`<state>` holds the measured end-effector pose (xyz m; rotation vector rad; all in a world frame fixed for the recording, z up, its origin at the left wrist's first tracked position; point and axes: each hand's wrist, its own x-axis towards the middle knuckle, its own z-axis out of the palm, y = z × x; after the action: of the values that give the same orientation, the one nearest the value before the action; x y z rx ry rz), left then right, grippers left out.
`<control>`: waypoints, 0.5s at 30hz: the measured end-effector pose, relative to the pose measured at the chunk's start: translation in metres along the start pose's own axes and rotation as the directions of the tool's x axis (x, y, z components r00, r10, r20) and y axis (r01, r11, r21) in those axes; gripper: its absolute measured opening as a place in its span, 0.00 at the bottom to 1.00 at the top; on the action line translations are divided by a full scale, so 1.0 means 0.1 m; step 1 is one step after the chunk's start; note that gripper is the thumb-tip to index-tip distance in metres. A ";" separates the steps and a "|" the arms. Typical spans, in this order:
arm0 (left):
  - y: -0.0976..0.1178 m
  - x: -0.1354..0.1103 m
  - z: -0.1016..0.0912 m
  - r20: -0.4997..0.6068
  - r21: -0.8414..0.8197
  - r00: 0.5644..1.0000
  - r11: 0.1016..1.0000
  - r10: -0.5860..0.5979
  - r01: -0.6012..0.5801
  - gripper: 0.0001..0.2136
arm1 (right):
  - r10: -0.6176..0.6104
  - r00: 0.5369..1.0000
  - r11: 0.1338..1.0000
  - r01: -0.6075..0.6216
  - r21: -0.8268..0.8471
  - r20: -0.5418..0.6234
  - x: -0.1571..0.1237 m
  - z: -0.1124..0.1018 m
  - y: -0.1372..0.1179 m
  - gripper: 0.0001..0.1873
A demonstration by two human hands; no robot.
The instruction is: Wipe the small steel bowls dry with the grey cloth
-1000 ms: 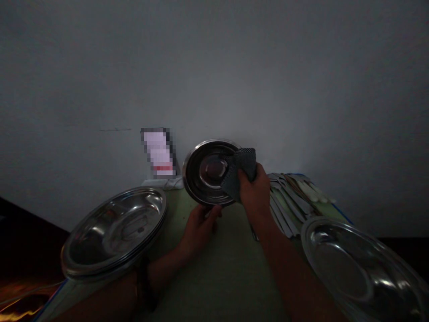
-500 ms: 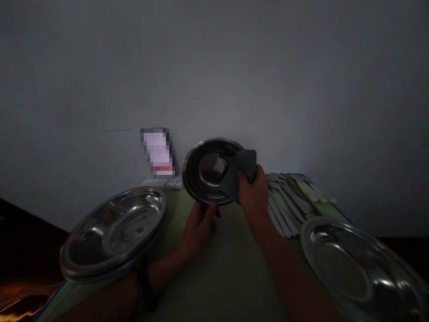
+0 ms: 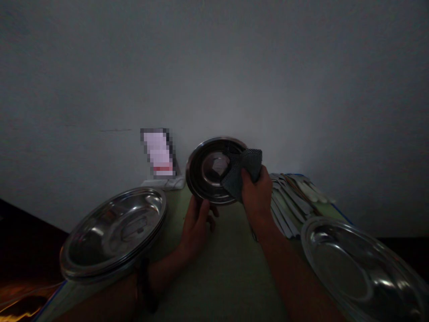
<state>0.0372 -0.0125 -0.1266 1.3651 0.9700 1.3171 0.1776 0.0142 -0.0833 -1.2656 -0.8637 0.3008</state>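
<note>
A grey wall (image 3: 214, 67) stands behind a green table (image 3: 231, 268). Stacked basins (image 3: 100, 230) rest at left, a single basin (image 3: 345, 268) at right. Between them a metal bowl (image 3: 202, 172) tilts above the table, its inside facing the viewer. The left hand (image 3: 196, 223) meets its lower rim; whether it grips, I cannot tell. The right hand (image 3: 257, 197) clamps a grey cloth (image 3: 237, 176) against the bowl's right side.

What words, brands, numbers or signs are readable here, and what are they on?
None are readable.
Pixelated screen: pale with a reddish band; any writing is blocked out.
Top basin of the left stack: faint marks inside, too blurred to read.
Tilted basin and grey cloth: no lettering visible.
</note>
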 end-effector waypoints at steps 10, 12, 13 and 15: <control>-0.03 0.02 0.02 0.053 0.160 0.996 0.985 -0.078 0.068 0.14 | 0.020 0.998 1.000 -0.021 0.021 0.058 -0.06 0.03 -0.02 0.09; 0.00 0.02 0.02 0.032 0.093 0.995 0.992 -0.091 0.088 0.14 | 0.019 0.999 1.000 -0.020 0.020 0.039 -0.01 0.00 -0.01 0.09; 0.01 0.02 0.02 0.006 0.052 0.995 0.994 -0.096 0.096 0.13 | 0.022 0.999 1.000 -0.022 0.017 0.030 0.02 -0.02 -0.01 0.10; 0.02 0.02 0.01 -0.051 -0.008 0.994 0.995 -0.098 0.097 0.12 | 0.032 0.999 0.999 -0.032 0.006 0.011 0.07 -0.06 0.01 0.11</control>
<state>0.0384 -0.0115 -0.1238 1.2697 1.0539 1.2851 0.1867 0.0151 -0.0817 -1.2735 -0.8524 0.3360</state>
